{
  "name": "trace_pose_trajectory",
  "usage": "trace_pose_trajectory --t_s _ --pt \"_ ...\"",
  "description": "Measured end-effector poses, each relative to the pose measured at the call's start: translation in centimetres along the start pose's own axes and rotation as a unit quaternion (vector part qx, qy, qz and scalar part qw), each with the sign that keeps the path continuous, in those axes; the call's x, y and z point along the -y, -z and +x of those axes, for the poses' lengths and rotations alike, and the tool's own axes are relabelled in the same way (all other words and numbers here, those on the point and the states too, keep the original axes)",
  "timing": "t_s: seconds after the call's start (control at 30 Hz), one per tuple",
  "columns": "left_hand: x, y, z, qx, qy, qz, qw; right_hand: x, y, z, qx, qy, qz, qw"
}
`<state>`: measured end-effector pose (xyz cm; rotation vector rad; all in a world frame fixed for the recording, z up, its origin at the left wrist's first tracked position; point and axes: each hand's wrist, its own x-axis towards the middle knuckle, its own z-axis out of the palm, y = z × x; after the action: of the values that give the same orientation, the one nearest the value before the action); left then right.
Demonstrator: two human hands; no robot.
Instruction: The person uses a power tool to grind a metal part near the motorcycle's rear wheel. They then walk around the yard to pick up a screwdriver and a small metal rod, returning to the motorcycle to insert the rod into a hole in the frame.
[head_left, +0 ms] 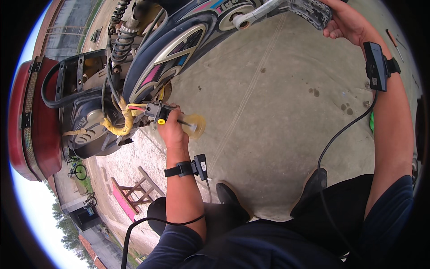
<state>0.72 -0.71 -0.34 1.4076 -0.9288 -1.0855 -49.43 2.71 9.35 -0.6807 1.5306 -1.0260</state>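
Here we see one black connector [156, 110] with its long axis running roughly left to right, its wired end pointing left; one pedal [311, 13] slants down to the right; the connector sits at our left hand [172, 130], whose fingers close around its right end, one translucent yellow round thing [195, 125] just beside; our right hand [351, 22] curls at the pedal's outer end, though we cannot tell whether it grips; we count two shoes [230, 199].
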Motion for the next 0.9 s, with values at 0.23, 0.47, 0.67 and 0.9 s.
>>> trace_pose_trajectory --t_s 0.23,0.47,0.67,0.9 --pt "-0.2 -0.1 0.0 0.006 0.007 0.02 1.0 0.7 -0.2 -0.1 0.011 0.009 0.006 1.0" --pt "-0.3 -0.3 0.0 0.005 0.0 0.016 1.0 1.4 0.0 -0.1 0.071 0.014 0.042 0.996" --pt "-0.4 -0.3 0.1 0.016 -0.002 0.017 1.0 2.0 -1.0 -0.4 0.064 0.029 0.06 0.996" --pt "-0.6 -0.2 0.2 0.015 -0.009 0.014 1.0 2.9 -2.4 -0.7 0.141 0.052 0.131 0.98"
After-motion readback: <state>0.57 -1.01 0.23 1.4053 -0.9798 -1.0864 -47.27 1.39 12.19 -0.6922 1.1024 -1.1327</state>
